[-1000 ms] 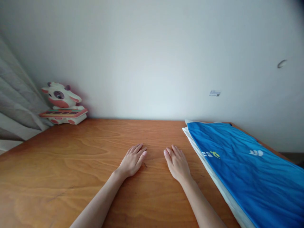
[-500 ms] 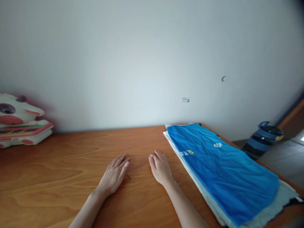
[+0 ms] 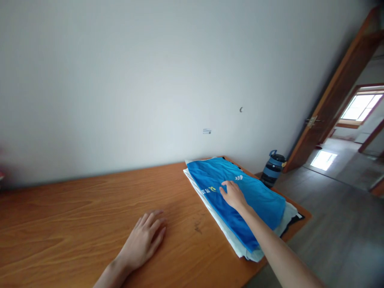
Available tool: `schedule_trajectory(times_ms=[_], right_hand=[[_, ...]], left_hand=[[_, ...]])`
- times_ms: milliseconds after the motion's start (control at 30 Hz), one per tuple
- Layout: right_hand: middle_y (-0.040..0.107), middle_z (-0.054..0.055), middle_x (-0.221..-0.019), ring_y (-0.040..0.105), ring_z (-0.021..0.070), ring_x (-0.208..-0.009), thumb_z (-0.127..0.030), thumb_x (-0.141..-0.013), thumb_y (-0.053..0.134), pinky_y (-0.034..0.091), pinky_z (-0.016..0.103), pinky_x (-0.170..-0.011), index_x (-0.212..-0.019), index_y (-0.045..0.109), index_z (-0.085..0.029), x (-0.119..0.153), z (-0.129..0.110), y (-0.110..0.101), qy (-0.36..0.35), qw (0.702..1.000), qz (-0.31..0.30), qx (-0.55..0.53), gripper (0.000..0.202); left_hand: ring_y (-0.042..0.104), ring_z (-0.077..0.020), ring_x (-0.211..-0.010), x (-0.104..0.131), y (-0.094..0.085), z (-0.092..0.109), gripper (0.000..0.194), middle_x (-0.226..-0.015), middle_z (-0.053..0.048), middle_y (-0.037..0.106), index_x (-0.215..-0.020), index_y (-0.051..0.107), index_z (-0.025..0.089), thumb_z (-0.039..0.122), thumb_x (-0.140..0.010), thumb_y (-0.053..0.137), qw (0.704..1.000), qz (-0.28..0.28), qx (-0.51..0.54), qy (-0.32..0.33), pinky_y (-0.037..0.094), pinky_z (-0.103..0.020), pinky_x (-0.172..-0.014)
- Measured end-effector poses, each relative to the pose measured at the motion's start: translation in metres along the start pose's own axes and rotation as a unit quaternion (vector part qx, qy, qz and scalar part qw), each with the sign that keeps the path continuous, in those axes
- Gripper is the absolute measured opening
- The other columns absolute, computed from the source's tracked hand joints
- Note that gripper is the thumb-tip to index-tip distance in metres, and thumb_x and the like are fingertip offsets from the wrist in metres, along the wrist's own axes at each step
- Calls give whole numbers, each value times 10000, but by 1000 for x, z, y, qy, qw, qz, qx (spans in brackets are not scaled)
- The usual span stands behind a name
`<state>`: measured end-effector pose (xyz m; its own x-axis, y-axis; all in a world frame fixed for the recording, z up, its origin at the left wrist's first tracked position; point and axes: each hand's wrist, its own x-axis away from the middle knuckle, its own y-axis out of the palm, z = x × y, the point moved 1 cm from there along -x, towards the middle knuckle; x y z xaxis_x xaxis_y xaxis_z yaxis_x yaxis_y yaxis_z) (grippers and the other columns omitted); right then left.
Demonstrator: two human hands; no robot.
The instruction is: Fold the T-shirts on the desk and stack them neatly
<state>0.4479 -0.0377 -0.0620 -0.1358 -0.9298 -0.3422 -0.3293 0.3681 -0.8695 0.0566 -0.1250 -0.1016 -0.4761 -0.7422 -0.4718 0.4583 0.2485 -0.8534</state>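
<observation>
My left hand [image 3: 145,239] rests on the wooden table [image 3: 90,212], its fingers loosely spread and holding nothing. Over the stack of clothes on the right side of the table is my right hand [image 3: 234,195], fingers apart and slightly bent. Whether it touches the cloth, I cannot tell. On top of the stack lies a blue shirt [image 3: 264,208] with white and yellow printed marks. Pale cloth [image 3: 223,236] shows beneath it along the left and front edges, and a dark piece sticks out at the right corner.
A dark bottle with blue bands [image 3: 273,171] stands past the table's right edge, by the wall [image 3: 135,88]. Farther right are an open wooden door [image 3: 327,104] and a grey floor [image 3: 324,224]. A sliver of a toy [image 3: 1,176] shows at the far left.
My right hand has moved from the bare tabletop to the right, over the blue shirt. My left hand stays on the table. The view has turned right, bringing in the door.
</observation>
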Motion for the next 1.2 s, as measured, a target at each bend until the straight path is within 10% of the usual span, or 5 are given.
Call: schedule_trajectory(times_ms=[467,767,900,1000,1200], right_hand=[[774,150,-832,740,310,-816,-424,-935,443,547,441,-740,-861,728,-221,9,49,-13,162,984,72,16,357],[736,150,-980,683,281,-945,-604,-985,253,518,395,-846,-1020,587,-209,-1,-92,-20,18,966,148,-210,519],[694,8,-803,639,171,-730,-666,-987,344,515,271,-698,-922,587,-252,25,-185,-15,-103,940,69,-318,485],[670,-21,-785,623,140,-703,-590,-982,507,496,241,-641,-939,610,-239,46,-233,-17,-209,827,-103,-511,369],[763,75,-1020,718,211,-999,-562,-973,535,550,355,-928,-1033,641,-227,49,-225,25,-167,828,-53,-532,356]], left_hand=[[655,-283,-1157,7,-1,-3,222,-1243,-114,657,-1094,691,258,267,-980,502,995,57,65,-44,586,-460,-986],[609,-279,-1252,11,3,-6,431,-1369,-125,585,-1406,481,256,361,-991,530,974,95,159,-128,521,-496,-1083],[508,-320,-1387,14,6,-8,862,-1625,-166,314,-1607,74,330,521,-951,599,940,151,253,-174,518,-531,-1070],[274,-395,-1533,15,2,-10,1088,-1709,-181,81,-1616,-101,334,674,-874,618,926,202,273,-166,407,-613,-1145],[138,-449,-1560,17,-8,-16,1275,-1699,-199,142,-1643,-18,289,723,-724,752,959,179,111,-188,201,-715,-1199]])
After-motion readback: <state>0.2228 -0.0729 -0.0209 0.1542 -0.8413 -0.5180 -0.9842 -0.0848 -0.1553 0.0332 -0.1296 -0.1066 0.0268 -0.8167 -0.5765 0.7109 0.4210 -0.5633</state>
